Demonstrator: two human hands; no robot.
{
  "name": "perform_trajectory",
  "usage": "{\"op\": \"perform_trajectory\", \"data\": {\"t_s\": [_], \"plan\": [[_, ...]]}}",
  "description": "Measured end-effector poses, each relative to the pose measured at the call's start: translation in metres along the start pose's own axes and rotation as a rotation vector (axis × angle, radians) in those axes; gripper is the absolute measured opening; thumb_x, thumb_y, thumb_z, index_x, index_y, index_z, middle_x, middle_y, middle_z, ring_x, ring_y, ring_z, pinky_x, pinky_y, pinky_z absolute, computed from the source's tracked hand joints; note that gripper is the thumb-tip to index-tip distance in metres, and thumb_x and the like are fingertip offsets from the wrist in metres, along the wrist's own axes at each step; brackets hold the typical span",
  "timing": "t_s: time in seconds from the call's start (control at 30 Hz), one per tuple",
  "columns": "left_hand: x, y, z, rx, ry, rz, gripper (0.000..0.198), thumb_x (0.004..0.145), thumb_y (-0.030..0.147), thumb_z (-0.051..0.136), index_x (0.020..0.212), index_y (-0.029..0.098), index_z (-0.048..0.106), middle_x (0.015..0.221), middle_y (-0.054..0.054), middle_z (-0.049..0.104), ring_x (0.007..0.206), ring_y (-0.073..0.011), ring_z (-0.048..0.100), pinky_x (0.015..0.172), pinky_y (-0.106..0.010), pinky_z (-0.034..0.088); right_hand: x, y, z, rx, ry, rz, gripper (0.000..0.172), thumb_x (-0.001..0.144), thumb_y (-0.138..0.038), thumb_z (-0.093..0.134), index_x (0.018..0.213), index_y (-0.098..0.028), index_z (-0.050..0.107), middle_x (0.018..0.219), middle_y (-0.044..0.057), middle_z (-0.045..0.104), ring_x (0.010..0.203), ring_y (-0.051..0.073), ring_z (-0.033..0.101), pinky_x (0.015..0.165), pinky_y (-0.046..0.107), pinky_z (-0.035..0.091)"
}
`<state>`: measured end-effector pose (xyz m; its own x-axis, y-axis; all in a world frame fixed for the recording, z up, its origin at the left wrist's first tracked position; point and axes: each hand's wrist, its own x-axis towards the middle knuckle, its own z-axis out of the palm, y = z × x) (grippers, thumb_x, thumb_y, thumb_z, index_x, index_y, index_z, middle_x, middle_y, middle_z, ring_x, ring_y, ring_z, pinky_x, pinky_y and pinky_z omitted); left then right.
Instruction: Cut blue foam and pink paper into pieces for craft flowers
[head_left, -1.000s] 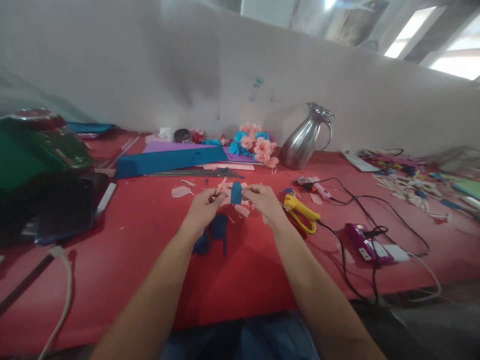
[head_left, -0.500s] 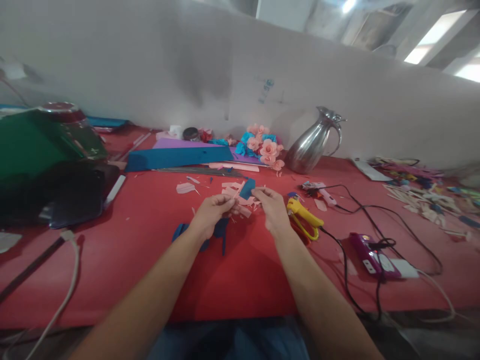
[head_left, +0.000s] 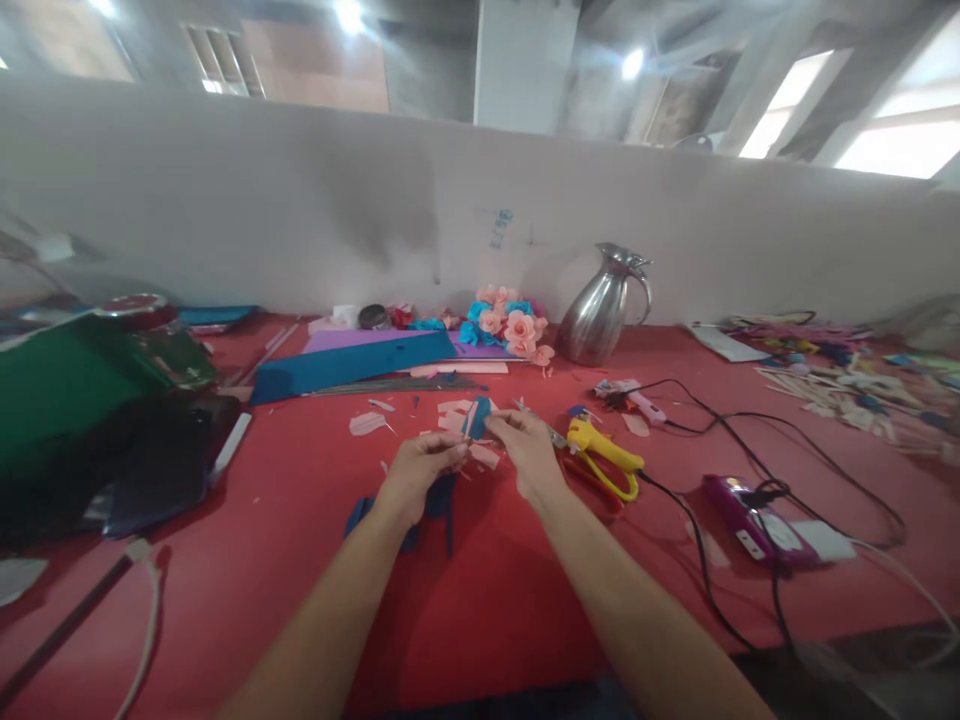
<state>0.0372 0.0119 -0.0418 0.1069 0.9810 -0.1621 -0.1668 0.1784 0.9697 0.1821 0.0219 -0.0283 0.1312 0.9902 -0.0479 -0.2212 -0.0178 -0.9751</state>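
Note:
Over the middle of the red table, my right hand point(head_left: 527, 455) pinches the edge of a small blue paper piece point(head_left: 478, 418). My left hand point(head_left: 416, 478) has its thumb and forefinger pressed together on a thin pale stick point(head_left: 469, 420), which lies against the paper's left edge. Pink paper scraps point(head_left: 453, 412) are scattered just beyond and beneath the fingers. Dark blue paper pieces point(head_left: 441, 497) lie by my left wrist, partly hidden. Beside my right wrist are red-handled scissors point(head_left: 596, 484), partly covered by the hand and a yellow glue gun point(head_left: 609, 446).
Pink and blue paper flowers point(head_left: 510, 325) and a metal jug point(head_left: 598, 310) stand by the wall. A long blue paper strip point(head_left: 345, 365) lies at back left. Cables run from a purple power box point(head_left: 757, 520) at right. A green-sided jar point(head_left: 169, 345) stands left.
The view has tilted up and shifted, showing more of the room beyond the wall. Both hands keep their pinches, and the blue paper is turned more upright. The scissors' blades now show past my right hand.

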Motion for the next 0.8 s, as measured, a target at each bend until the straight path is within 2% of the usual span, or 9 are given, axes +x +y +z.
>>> {"op": "perform_trajectory", "data": {"t_s": [0.27, 0.47, 0.8], "plan": [[0.0004, -0.0001, -0.0004, -0.021, -0.007, -0.014, 0.021, 0.054, 0.03, 0.078, 0.062, 0.015, 0.067, 0.059, 0.001, 0.06, 0.056, -0.009, 0.052, 0.061, -0.023, 0.042, -0.0047, -0.0005, 0.0035, 0.099, 0.006, 0.087, 0.014, 0.057, -0.029, 0.068, 0.065, -0.018, 0.065, 0.06, -0.002, 0.062, 0.054, 0.009, 0.053, 0.056, 0.023, 0.046], [-0.0002, -0.0015, -0.0006, -0.028, -0.031, -0.019, 0.019, 0.056, 0.03, 0.077, 0.063, 0.015, 0.067, 0.06, 0.002, 0.062, 0.058, -0.0092, 0.053, 0.064, -0.022, 0.041, -0.0072, -0.0044, 0.0053, 0.115, -0.004, 0.089, 0.013, 0.056, -0.028, 0.068, 0.062, -0.017, 0.063, 0.056, -0.003, 0.058, 0.053, 0.009, 0.05, 0.054, 0.022, 0.046], [-0.0013, 0.0016, 0.0024, -0.061, 0.056, -0.023, 0.022, 0.049, 0.026, 0.08, 0.065, 0.014, 0.069, 0.058, 0.002, 0.062, 0.055, -0.0091, 0.055, 0.06, -0.022, 0.042, -0.0069, -0.0039, 0.0061, 0.113, -0.024, 0.099, 0.015, 0.054, -0.029, 0.067, 0.059, -0.017, 0.059, 0.055, -0.004, 0.057, 0.054, 0.009, 0.051, 0.053, 0.021, 0.042]]}}
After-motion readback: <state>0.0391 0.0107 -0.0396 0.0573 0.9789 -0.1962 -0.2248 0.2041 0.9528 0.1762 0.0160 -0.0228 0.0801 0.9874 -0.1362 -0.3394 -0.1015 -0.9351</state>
